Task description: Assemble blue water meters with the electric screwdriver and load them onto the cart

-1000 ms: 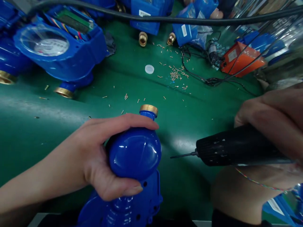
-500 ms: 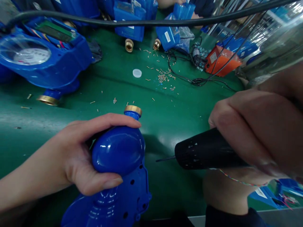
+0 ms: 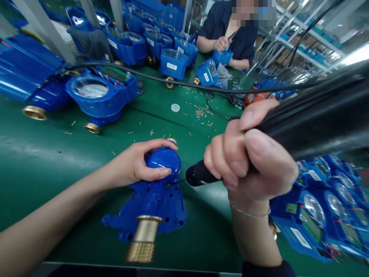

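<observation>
My left hand grips the rounded blue end of a water meter, thumb and fingers around the dome. The meter lies underside up, its flat blue housing with screw holes spread out and a brass threaded fitting pointing towards me. In my right hand is a black electric screwdriver, its fingers wrapped round the body. The thin bit points left and reaches the housing beside the dome; whether it sits in a screw is too small to tell.
Small screws and a clear round cap lie on the green table. Other meters stand left and right. A black cable hangs across. Opposite, a co-worker handles a blue meter.
The camera view has tilted up and back. The screwdriver has moved left, bringing its bit from apart to the meter's housing. My left hand keeps hold of the meter.
</observation>
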{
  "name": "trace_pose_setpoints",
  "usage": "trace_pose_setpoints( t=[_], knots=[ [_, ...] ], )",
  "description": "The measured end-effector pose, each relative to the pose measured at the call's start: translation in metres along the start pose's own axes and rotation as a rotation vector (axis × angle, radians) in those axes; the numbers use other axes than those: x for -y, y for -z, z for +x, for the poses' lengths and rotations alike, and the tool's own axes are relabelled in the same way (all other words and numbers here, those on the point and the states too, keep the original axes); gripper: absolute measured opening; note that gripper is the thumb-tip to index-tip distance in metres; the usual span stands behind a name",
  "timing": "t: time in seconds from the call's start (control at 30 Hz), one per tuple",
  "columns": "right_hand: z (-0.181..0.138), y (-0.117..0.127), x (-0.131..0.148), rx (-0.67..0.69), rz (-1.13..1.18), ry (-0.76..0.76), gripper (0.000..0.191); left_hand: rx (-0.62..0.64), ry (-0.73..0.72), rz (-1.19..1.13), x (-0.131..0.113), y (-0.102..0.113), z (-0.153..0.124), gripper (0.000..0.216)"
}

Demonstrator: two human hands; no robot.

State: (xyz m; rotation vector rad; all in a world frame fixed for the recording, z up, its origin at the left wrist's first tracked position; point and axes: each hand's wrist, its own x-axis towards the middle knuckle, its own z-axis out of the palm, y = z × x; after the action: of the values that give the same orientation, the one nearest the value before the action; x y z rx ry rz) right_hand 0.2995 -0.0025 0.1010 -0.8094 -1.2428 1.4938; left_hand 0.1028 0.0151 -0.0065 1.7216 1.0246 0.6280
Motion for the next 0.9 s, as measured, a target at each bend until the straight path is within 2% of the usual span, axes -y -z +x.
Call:
trace_pose_setpoints(
  t=[0.1,0.23,0.33,0.43,0.73,0.9],
  knots=[
    [-0.001,0.000,-0.017,0.050,0.159,0.221,0.009,0.016,0.010,-0.013,0.000,-0.001,0.002,0.054],
    [-0.003,0.008,-0.016,0.082,0.169,0.269,0.008,0.025,-0.015,-0.004,0.001,-0.001,0.001,0.053],
    [-0.004,0.010,-0.008,0.049,0.173,0.260,0.009,0.005,-0.025,0.019,0.002,-0.001,0.001,0.052],
    [-0.005,0.008,-0.008,0.072,0.208,0.250,0.009,0.001,-0.024,0.026,0.002,-0.001,0.001,0.053],
    [-0.003,0.001,-0.045,0.133,0.201,0.077,0.018,0.025,-0.046,0.025,0.002,-0.001,0.001,0.050],
    [-0.004,0.005,-0.049,0.158,0.231,0.069,0.020,0.048,-0.047,0.009,0.003,-0.002,0.002,0.050]
  ],
)
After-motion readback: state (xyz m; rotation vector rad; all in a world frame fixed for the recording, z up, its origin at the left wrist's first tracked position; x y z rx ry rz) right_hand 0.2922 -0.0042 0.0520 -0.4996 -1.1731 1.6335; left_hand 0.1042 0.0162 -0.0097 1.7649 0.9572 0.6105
